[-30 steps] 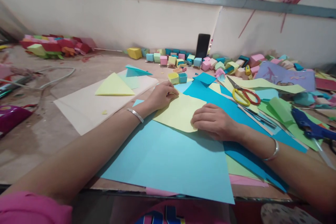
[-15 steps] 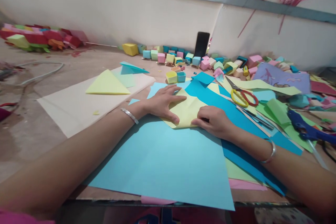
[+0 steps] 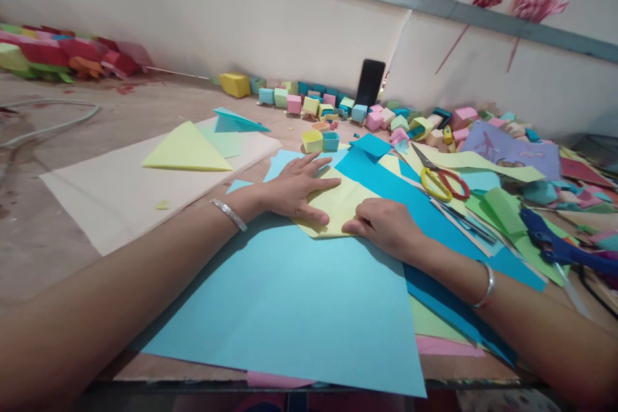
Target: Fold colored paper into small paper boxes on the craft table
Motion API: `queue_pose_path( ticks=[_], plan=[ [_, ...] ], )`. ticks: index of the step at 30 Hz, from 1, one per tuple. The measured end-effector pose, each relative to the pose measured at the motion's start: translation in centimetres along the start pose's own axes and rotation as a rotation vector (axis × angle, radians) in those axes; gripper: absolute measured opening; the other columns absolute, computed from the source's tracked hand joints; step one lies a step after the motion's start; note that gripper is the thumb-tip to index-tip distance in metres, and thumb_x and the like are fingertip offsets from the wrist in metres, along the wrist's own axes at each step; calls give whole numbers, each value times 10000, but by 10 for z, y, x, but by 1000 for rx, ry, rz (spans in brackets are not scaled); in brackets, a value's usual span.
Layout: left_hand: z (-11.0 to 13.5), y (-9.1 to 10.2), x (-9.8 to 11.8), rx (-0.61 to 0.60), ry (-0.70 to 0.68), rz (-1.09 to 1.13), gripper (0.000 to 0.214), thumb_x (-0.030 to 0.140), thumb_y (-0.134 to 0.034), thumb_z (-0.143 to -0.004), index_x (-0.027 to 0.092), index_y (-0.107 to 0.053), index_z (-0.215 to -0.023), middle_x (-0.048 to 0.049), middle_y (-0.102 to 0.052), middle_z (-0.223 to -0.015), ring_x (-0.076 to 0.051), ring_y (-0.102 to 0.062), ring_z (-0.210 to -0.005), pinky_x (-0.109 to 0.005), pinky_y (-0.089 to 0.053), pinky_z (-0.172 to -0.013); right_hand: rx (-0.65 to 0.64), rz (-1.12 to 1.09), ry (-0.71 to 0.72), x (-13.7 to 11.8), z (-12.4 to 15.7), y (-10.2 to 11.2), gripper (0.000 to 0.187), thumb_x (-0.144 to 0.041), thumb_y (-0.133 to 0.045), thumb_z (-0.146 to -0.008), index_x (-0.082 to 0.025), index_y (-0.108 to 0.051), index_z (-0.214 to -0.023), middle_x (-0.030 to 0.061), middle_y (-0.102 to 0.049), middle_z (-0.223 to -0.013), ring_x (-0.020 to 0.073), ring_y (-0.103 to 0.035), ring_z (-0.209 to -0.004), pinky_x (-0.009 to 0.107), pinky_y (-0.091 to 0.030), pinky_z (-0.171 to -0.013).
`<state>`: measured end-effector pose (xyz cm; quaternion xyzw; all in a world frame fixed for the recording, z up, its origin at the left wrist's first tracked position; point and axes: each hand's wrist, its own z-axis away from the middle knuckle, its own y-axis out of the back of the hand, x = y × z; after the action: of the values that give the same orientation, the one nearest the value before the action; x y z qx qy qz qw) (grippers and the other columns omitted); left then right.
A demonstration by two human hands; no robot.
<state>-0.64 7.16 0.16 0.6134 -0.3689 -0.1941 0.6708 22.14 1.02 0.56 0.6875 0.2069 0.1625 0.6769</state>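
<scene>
A folded piece of yellow paper point(image 3: 344, 201) lies on a large light blue sheet point(image 3: 290, 309) in the head view. My left hand point(image 3: 298, 190) rests flat across its left side, fingers spread, pressing it down. At the lower right edge of the yellow paper is my right hand point(image 3: 381, 222), fingers curled in, its thumb pressed along the folded edge. The curled fingertips are hidden. Left of my hands, a folded yellow paper triangle point(image 3: 188, 151) sits on a white sheet point(image 3: 111, 199).
Scissors point(image 3: 437, 183), a pen-like tool point(image 3: 476, 230) and a blue glue gun point(image 3: 543, 235) lie on the right among dark blue strips point(image 3: 434, 219) and scraps. Small paper boxes point(image 3: 293, 104) line the wall beside an upright phone point(image 3: 371, 82). A folded blue piece point(image 3: 236, 121) lies behind the triangle.
The view has shifted slightly, moving the scene left. My right thumb has slid a little left along the yellow paper's lower edge. My left hand stays flat on the paper.
</scene>
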Motion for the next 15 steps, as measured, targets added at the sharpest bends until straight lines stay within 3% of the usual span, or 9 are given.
queue_pose_path(
  ticks=[5, 15],
  plan=[
    [1, 0, 4, -13, -17, -13, 1104, 820, -631, -539, 298, -342, -1468, -107, -60, -1609, -442, 34, -1438, -595, 9, -1120, -11, 10, -15, 0, 1, 0, 404, -487, -531, -905, -161, -628, -686, 42, -647, -761, 141, -514, -694, 280, -171, -546],
    [2, 8, 10, -58, -43, 51, 1044, 764, -707, -516, 354, -404, -1428, -81, -87, -1608, -463, -6, -1433, -612, -32, -1114, -55, 32, -82, -5, -1, 3, 406, -491, -489, -924, -171, -662, -743, 58, -678, -819, 169, -564, -751, 287, -171, -538]
  ],
)
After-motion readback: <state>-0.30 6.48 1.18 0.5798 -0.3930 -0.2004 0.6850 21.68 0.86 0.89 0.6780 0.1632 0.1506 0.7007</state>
